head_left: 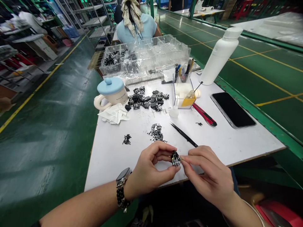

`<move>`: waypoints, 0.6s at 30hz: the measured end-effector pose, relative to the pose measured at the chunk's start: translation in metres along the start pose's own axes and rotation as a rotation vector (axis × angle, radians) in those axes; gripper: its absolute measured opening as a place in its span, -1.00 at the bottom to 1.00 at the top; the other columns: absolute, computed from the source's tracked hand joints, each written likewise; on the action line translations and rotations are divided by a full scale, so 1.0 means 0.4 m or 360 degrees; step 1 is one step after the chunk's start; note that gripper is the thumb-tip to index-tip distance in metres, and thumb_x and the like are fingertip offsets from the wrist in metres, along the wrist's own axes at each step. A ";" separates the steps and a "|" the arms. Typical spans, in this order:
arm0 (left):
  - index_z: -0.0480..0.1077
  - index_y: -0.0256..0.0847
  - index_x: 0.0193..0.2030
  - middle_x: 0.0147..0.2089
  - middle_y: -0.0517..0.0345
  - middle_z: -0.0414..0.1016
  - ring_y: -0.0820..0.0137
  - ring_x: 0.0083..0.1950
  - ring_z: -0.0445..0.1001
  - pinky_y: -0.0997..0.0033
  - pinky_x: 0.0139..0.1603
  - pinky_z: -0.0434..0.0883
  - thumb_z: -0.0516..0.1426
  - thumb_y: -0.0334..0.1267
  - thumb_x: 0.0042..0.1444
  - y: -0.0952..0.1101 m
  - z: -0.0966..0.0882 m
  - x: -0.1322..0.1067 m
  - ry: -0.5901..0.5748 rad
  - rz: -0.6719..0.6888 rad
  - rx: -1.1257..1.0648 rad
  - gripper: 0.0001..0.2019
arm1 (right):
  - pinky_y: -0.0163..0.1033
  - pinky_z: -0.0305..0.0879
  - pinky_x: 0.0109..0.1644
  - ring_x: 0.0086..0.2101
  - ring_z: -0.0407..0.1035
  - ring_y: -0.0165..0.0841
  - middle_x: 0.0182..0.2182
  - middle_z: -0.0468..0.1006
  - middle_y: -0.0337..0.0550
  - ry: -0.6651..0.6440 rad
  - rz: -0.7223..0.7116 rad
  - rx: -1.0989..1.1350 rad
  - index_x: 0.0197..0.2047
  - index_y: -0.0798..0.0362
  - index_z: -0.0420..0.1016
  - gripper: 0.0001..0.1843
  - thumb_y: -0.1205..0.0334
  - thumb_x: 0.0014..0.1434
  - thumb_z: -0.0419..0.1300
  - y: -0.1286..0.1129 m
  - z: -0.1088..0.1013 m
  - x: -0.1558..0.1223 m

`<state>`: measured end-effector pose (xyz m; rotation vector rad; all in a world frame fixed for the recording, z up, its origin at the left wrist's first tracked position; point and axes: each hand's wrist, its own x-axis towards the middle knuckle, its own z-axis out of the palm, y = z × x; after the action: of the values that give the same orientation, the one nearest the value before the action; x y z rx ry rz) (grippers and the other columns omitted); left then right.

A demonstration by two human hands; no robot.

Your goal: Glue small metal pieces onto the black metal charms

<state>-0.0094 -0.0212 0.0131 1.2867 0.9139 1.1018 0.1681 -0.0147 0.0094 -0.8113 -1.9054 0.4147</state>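
Note:
My left hand [153, 164] is closed around a small black-and-silver assembly [175, 158], held between thumb and fingers above the table's near edge. At the assembly's right side my right hand [208, 170] pinches thumb and forefinger together; whatever is between those fingertips is too small to make out. Just beyond the hands lies a heap of small silver metal pieces [156, 131]. Black tweezers [184, 135] rest on the table to its right. A little pile of thin black pieces [127, 139] sits to the left.
Farther back are a pile of black-and-silver parts [149, 100], a lidded mug [113, 91], a crumpled tissue [115, 114] and a clear tool box [182, 94]. Rightward lie a red utility knife [204, 115], a phone [233, 108] and a white bottle [220, 56]. Clear trays [146, 56] stand behind; a person sits beyond.

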 end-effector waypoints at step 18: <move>0.39 -0.21 -0.09 -0.16 0.13 0.43 0.47 -0.14 0.49 0.64 -0.10 0.50 0.29 -0.50 -0.03 0.001 0.000 -0.001 -0.0026 -0.0030 -0.0011 -0.65 | -0.18 0.27 -0.33 -0.36 0.28 -0.35 -0.39 0.39 -0.07 -0.0023 -0.0081 -0.0011 -0.16 0.22 0.44 -0.71 0.65 0.05 0.16 0.002 -0.002 -0.004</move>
<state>-0.0096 -0.0218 0.0136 1.2772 0.9078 1.0774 0.1697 -0.0152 0.0081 -0.7646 -1.9378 0.3843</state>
